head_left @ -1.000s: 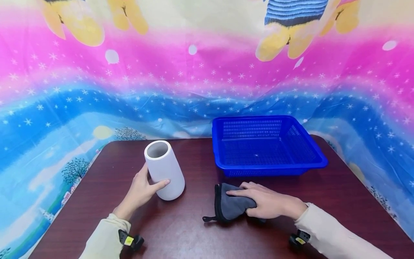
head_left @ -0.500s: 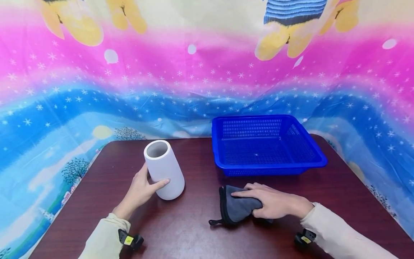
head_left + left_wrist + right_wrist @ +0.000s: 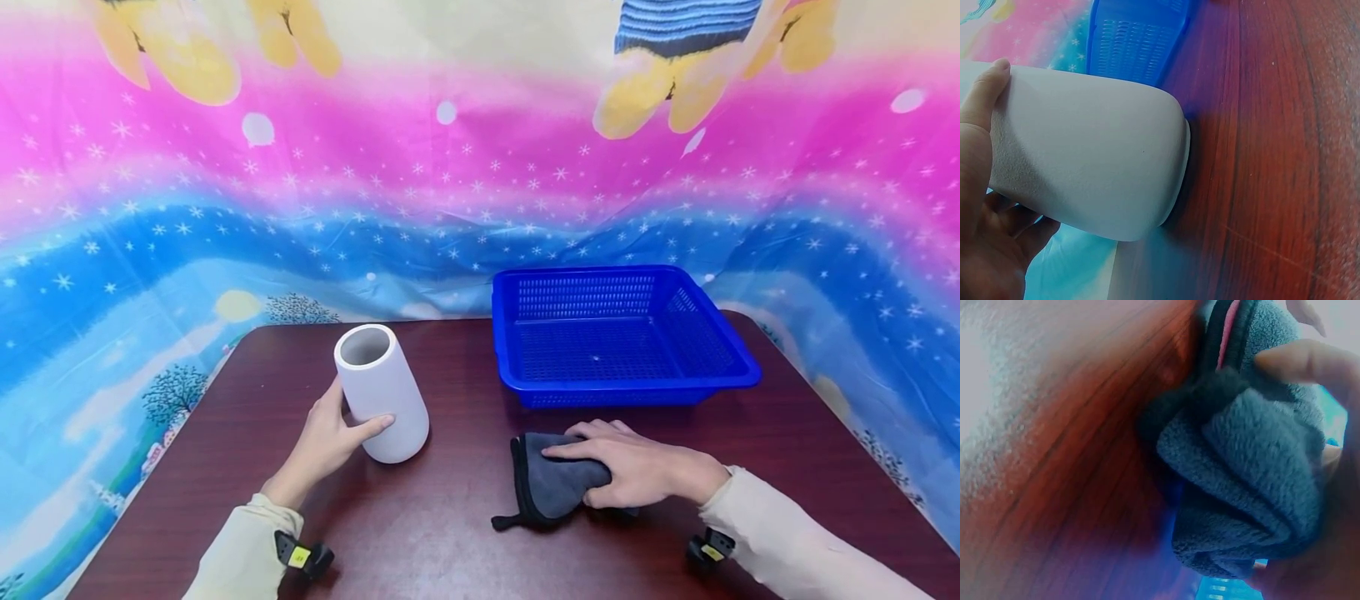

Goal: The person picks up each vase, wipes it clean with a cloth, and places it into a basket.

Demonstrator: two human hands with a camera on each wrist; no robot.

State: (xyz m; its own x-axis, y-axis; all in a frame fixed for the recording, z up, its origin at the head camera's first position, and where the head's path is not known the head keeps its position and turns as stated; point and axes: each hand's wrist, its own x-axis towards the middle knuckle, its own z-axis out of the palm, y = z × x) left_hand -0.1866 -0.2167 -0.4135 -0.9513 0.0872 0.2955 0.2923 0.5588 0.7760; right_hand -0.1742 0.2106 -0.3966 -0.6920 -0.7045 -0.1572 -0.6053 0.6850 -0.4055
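A white vase (image 3: 390, 392) with a wide round mouth stands on the left half of the table. My left hand (image 3: 327, 442) grips its lower body, thumb on the near side and fingers around the far left; in the left wrist view the vase's base (image 3: 1175, 187) meets the tabletop. Right of it, my right hand (image 3: 637, 467) holds a bunched grey towel (image 3: 558, 479) with black edging and a small hanging loop. Thick folds of the towel (image 3: 1254, 462) show in the right wrist view, low against the table. Part of the towel lies hidden beneath the palm.
Behind my right hand, a blue perforated plastic basket (image 3: 622, 396) stands near the table's far edge. Dark red-brown wood makes up the tabletop (image 3: 420, 533). A printed pink and blue cloth backdrop (image 3: 420, 183) hangs around the table's back and sides.
My right hand and the towel have shifted a little to the right and slightly nearer me, mostly in the first half second. The left hand and vase have stayed in place.
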